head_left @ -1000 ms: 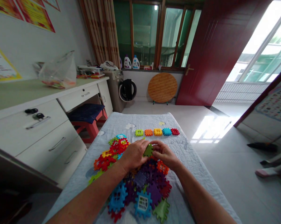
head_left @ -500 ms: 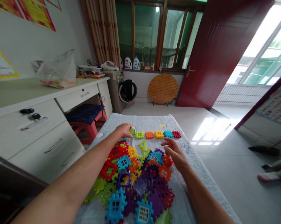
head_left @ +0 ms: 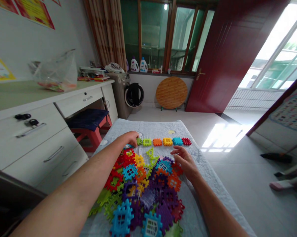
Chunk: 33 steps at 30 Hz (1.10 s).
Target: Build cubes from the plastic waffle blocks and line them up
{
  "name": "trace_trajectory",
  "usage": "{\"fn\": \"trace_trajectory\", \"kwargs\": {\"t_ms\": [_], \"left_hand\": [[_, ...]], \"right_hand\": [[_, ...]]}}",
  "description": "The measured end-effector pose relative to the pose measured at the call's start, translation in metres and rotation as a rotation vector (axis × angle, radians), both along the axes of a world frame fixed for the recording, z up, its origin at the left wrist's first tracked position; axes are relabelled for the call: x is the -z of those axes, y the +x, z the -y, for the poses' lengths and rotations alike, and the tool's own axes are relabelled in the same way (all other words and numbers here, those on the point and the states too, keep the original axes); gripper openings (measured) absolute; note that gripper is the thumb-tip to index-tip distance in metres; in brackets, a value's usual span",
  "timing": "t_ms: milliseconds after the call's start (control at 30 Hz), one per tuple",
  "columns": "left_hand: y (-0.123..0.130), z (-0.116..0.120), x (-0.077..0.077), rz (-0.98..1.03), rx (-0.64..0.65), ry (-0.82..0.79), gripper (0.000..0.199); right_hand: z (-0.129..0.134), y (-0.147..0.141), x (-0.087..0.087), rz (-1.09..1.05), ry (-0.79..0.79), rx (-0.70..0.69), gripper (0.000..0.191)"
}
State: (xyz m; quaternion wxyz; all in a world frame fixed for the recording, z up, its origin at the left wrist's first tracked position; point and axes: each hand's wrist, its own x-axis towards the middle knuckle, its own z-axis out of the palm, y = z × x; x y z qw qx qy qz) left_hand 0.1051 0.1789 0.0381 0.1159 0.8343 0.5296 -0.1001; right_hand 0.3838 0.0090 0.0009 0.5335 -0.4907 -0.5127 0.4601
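Observation:
At the left end of a row of small plastic blocks, my left hand touches a green block; its fingers are partly hidden. Rightward in the row lie a lime block, an orange block, a yellow block, a blue block and a red block. My right hand hovers with fingers apart, holding nothing, just below the blue block and beside the pile. Nearer to me spreads a heap of interlocking pieces, among them a purple piece and a blue window piece.
A pale cloth covers the table under the blocks. To the left are a white desk and a red stool with a dark top. A washing machine and a round wooden board stand beyond.
My left hand has shifted slightly left and down at the green block, showing more of it. My right hand has barely moved. The view has shifted a little.

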Motion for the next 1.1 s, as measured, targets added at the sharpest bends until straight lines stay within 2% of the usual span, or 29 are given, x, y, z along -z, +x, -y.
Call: {"fn": "trace_trajectory", "kwargs": {"t_ms": [100,533,600,700,767,833,900,1033,1100], "left_hand": [[-0.001,0.001,0.001,-0.014,0.017,0.004,0.028],[-0.004,0.002,-0.003,-0.002,0.045,-0.019,0.033],[-0.004,0.001,-0.001,0.011,0.037,-0.012,0.039],[-0.006,0.001,0.0,0.044,0.016,0.007,0.059],[-0.009,0.003,-0.003,0.072,0.001,0.022,0.073],[-0.015,0.008,-0.007,0.1,-0.011,0.039,0.079],[-0.023,0.016,-0.011,0.121,-0.022,0.054,0.072],[-0.039,0.041,-0.014,0.126,-0.043,0.033,0.038],[-0.045,0.056,-0.013,0.132,-0.043,0.008,0.032]], "right_hand": [[-0.001,0.001,0.001,0.003,0.002,-0.003,0.036],[-0.001,0.001,0.005,0.042,-0.021,0.0,0.035],[-0.002,0.001,0.005,0.043,-0.008,0.0,0.034],[-0.003,0.002,0.007,0.043,0.006,0.001,0.034],[-0.003,0.004,0.007,0.044,0.01,0.004,0.035],[-0.003,0.005,0.007,0.058,0.018,0.014,0.034],[-0.004,0.005,0.007,0.102,0.043,0.035,0.032],[-0.003,0.003,0.004,0.262,0.087,0.054,0.027],[-0.003,0.0,0.003,0.314,0.086,0.04,0.026]]}}
